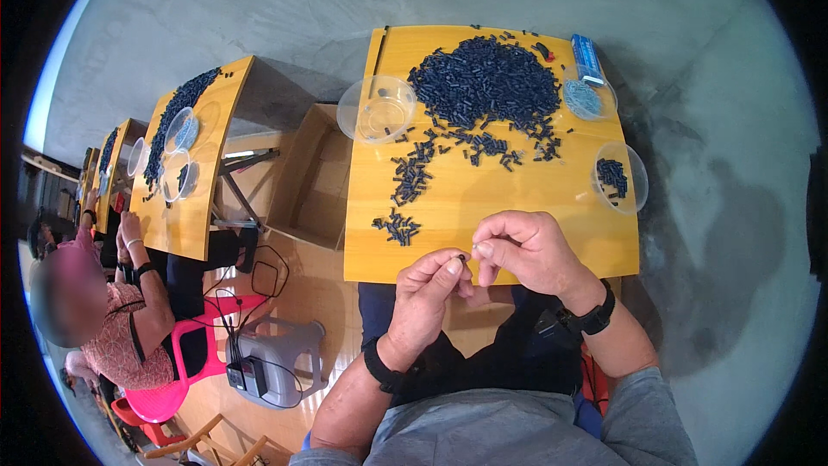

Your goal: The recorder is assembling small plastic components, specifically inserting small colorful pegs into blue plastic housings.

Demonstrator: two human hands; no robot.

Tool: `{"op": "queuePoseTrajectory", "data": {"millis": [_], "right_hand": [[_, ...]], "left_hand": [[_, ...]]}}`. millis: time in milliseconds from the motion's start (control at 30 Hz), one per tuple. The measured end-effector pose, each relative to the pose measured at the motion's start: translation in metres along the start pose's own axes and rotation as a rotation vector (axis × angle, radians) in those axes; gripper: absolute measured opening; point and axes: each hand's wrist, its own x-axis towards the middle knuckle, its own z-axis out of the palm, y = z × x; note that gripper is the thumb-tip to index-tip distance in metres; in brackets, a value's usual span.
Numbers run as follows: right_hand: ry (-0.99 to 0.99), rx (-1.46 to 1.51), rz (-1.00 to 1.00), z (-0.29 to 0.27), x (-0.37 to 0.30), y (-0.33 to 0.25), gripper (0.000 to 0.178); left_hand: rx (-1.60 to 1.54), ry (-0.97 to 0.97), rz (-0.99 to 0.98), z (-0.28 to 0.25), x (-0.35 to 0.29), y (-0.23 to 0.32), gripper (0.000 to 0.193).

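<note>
Pinches a small dark piece [462, 257] between thumb and forefinger of the left grip [427, 293], with one end of it showing just past the thumb tip, toward the right. Has the right grip [535, 250] closed at the fingertips, just beside that dark piece, on a tiny pale thing [474, 247] too small to identify. Holds both over the near edge of the yellow desk [526, 194]. Has a small cluster of dark pieces [398, 228] nearest the left grip, beyond it and leftward; the big dark heap [483, 78], well apart, toward the far edge. Shows a clear tub [641, 179] of dark pieces at the right edge, and blue bits [581, 98] tubbed beside a blue box [586, 53].
</note>
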Motion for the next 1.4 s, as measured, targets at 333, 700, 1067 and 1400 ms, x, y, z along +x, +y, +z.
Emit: {"op": "queuePoseTrajectory", "data": {"millis": [333, 700, 1067, 1400], "right_hand": [[-0.028, -0.144, -0.032, 0.017, -0.021, -0.01, 0.009], [-0.009, -0.333, -0.101, 0.022, -0.032, -0.015, 0.011], [-0.133, -0.711, -0.303, 0.021, -0.028, -0.028, 0.012], [-0.213, -0.625, -0.107, 0.027, -0.031, -0.044, 0.013]], "left_hand": [[0.125, -0.037, 0.042, 0.009, -0.022, 0.001, 0.018], [0.128, -0.054, 0.064, 0.011, -0.035, -0.003, 0.019], [0.145, -0.042, 0.05, 0.013, -0.04, -0.005, 0.019], [0.222, -0.03, 0.009, 0.012, -0.04, 0.004, 0.019]]}}
